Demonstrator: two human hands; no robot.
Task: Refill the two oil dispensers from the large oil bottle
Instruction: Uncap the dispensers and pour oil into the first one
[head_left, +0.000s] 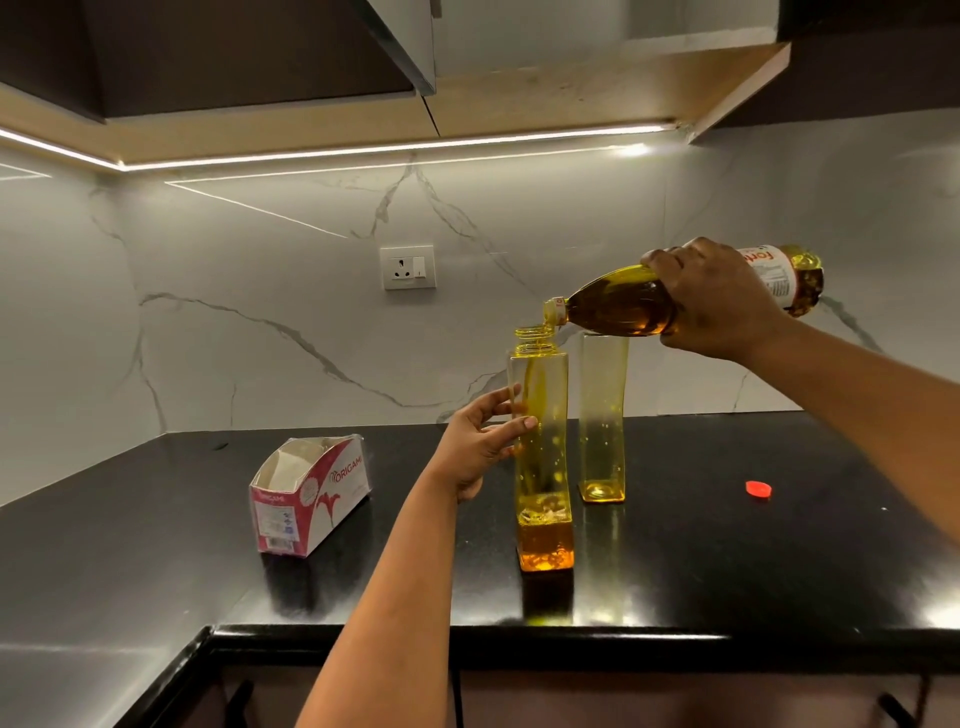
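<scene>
Head view: hands (719, 301) tip oil bottle (623, 306) over dispenser (543, 441).

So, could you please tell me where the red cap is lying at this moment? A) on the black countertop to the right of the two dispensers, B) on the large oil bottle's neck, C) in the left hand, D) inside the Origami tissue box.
A: the red cap lies alone on the black countertop, right of the far dispenser, while the large oil bottle pours uncapped into the near dispenser.
</scene>
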